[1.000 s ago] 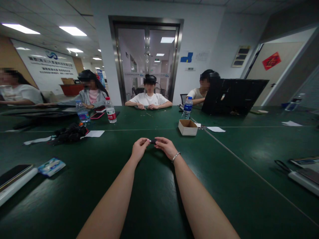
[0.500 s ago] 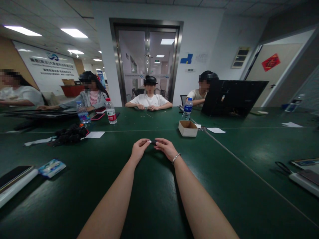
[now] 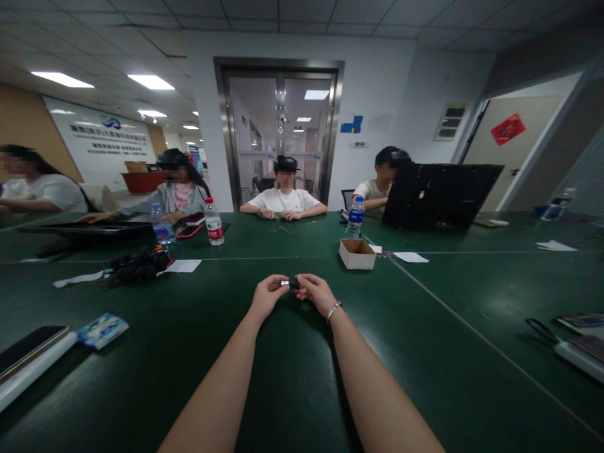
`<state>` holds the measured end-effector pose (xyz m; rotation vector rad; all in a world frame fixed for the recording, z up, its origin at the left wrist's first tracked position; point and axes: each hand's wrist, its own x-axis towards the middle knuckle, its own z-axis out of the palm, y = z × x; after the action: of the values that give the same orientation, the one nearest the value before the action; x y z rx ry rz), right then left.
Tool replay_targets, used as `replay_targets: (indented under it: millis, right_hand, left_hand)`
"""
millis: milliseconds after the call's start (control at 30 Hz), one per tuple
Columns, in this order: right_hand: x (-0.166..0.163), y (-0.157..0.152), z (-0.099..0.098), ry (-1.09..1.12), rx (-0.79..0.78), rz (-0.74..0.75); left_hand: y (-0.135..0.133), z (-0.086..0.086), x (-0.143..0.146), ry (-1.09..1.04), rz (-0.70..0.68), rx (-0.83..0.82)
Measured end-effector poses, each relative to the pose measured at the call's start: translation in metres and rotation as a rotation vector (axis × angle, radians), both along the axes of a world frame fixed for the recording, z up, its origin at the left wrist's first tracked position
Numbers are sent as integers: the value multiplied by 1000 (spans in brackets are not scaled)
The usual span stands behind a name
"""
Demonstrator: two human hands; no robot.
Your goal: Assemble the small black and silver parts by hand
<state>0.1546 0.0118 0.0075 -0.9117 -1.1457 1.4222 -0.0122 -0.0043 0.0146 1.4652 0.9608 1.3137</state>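
Note:
A small black cylinder with a shiny silver end (image 3: 292, 284) is held between my two hands, just above the green table (image 3: 292, 377). My left hand (image 3: 268, 296) pinches the silver end between thumb and fingers. On the black end, my right hand (image 3: 315, 292) has its thumb and fingertips closed; a silver bracelet (image 3: 334, 312) circles that wrist. The piece lies roughly level, and its exact kind is too small to make out. Beyond my right hand stands an open cardboard box (image 3: 357, 259), whose inner floor is hidden.
Water bottles (image 3: 214, 223) (image 3: 355, 217) stand farther back. Left are black cables (image 3: 139, 267), a blue packet (image 3: 102, 330) and a phone (image 3: 31, 346). A black monitor (image 3: 441, 196) is at right. Several people sit across the table, including one in a white shirt (image 3: 285, 200).
The view has tilted up a little, so everything sits lower. More of the silver end shows between my hands, and both still grip the piece.

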Motion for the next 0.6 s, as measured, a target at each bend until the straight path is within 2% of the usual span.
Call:
replay_targets:
  millis: [200,433,600]
  right_hand:
    - [-1,0,0,-32,24,11]
    - [1,-1,-2,-62,120,60]
    - [2,-2,-2,-67,151,68]
  left_hand:
    - [6,-6,0,7,41,-14]
    - [6,-5,-1,24,72,-98]
    - [8,-7,-2,100,84,-105]
